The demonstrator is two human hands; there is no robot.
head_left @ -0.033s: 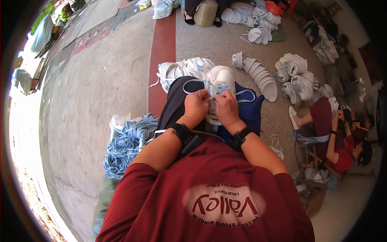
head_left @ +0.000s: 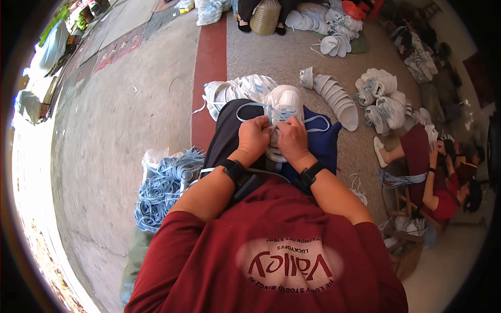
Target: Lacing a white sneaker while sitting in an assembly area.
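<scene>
A white sneaker (head_left: 286, 98) rests on my lap, toe pointing away from me. Light blue shoelace (head_left: 245, 106) crosses its upper, with one loop out to the left and another out to the right. My left hand (head_left: 253, 136) is closed in a pinch at the left side of the lacing. Against the right side, my right hand (head_left: 292, 137) pinches too, its fingertips close to the left ones. Both seem to grip the lace, though the exact pinch points are hidden by the fingers. Under the shoe lie a dark trouser leg and a blue cloth (head_left: 322, 143).
A bundle of light blue laces (head_left: 162, 193) lies at my left. White shoes (head_left: 240, 89) are heaped just beyond my knees, and a curved row of stacked white shoe parts (head_left: 336, 99) sits to the right. More shoe piles (head_left: 386, 101) and a seated co-worker (head_left: 443, 193) are farther right.
</scene>
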